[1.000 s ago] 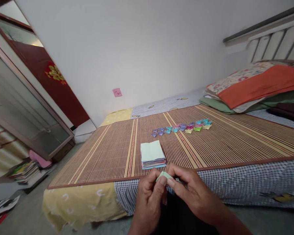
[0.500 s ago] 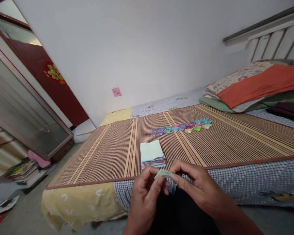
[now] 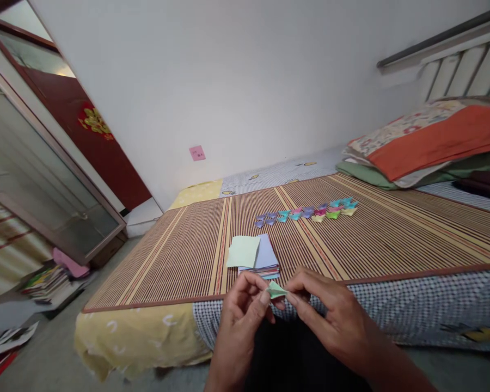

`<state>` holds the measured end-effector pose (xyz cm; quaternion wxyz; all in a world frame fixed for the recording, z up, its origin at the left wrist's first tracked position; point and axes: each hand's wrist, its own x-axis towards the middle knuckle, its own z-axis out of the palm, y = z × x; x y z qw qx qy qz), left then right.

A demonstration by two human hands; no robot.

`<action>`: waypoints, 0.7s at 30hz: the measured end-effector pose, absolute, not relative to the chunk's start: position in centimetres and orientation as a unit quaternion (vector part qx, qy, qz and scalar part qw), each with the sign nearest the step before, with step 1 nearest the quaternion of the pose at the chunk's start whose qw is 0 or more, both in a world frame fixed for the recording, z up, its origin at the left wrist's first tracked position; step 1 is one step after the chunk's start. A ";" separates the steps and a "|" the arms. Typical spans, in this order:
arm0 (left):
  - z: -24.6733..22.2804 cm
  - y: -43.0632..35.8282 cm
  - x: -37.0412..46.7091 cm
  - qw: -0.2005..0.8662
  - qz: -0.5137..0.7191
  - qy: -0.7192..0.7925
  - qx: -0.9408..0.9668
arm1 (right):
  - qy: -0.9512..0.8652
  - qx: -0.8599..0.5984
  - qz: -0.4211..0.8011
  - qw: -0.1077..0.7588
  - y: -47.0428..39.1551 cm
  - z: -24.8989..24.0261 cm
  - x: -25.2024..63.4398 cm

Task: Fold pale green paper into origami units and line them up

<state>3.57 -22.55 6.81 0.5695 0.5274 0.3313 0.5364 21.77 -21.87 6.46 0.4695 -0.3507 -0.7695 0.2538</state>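
Now | folded green paper (image 3: 276, 291) pinched by L hand (image 3: 242, 313) & R hand (image 3: 332, 309) | prob. light, easily creased | best held at ends

A folded paper sits between a person's left hand (image 3: 240, 318), at 8 o'clock, and right hand (image 3: 335, 310), toward 4. On the mat (image 3: 179, 245), nearing 12, a single sheet (image 3: 243, 251) lies over the 9 o'clock side of a paper stack (image 3: 268, 253); folded shapes (image 3: 308, 211) line up at 1, with pillows (image 3: 428, 141) beyond.

Pale wall (image 3: 245, 81), perhaps concrete floor (image 3: 53, 351)
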 end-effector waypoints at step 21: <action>5.6 -21.6 4.2 0.541 0.516 0.419 0.515 | -0.777 -0.296 0.167 0.530 -20.3 5.1 20.6</action>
